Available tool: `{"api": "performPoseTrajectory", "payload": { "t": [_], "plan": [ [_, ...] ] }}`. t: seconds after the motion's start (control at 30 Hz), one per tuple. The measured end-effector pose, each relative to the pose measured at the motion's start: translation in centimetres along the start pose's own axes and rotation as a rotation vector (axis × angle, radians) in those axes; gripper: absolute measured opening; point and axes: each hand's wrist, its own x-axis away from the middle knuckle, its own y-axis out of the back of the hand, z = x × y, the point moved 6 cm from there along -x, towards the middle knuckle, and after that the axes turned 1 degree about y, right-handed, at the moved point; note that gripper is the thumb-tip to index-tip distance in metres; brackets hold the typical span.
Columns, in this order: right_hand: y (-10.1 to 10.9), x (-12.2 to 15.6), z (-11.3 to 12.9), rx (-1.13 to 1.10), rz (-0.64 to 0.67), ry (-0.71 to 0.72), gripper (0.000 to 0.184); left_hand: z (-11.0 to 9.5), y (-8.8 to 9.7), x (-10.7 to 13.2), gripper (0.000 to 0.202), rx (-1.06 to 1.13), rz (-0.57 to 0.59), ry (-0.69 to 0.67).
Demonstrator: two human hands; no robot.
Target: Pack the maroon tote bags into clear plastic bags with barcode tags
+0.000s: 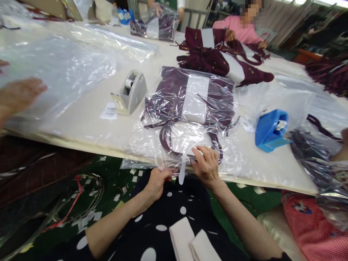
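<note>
Polka-dot garment (pixel 174 201); pale table (pixel 94 125) (wrapped handbag (pixel 174 88) atop); green floor (pixel 112 177), white scraps (pixel 88 218).

A thin, clear plastic bag (pixel 190 139), glossy and crinkled, covers a maroon handbag (pixel 172 88) wrapped with a band (pixel 195 98) of smooth, matt white paper. Unwrapped maroon bags (pixel 203 59) behind it look soft and matt, like suede. The gray tape dispenser (pixel 133 97) is low-sheen hard plastic; the blue tape dispenser (pixel 268 129) is shinier. The pale tabletop (pixel 94 128) looks smooth, with a dull finish.
</note>
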Motion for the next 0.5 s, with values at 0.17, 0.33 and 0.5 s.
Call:
{"api": "performPoseTrajectory", "payload": {
  "t": [0.17, 0.33, 0.5],
  "plan": [
    [0.2, 2.0, 2.9, -0.060, 0.049, 0.262, 0.025, 0.2, -0.2, -0.1, 0.022, 0.070, 0.033, 0.030],
    [-0.3, 2.8, 4.1, -0.257, 0.111, 0.263, 0.029, 0.3, -0.1, -0.2, 0.020, 0.102, 0.011, 0.053],
    [-0.9, 1.0, 2.5, -0.197, 0.043, -0.011, 0.031, 0.5, -0.2, -0.2, 0.022, 0.088, 0.045, 0.076]
  ]
}}
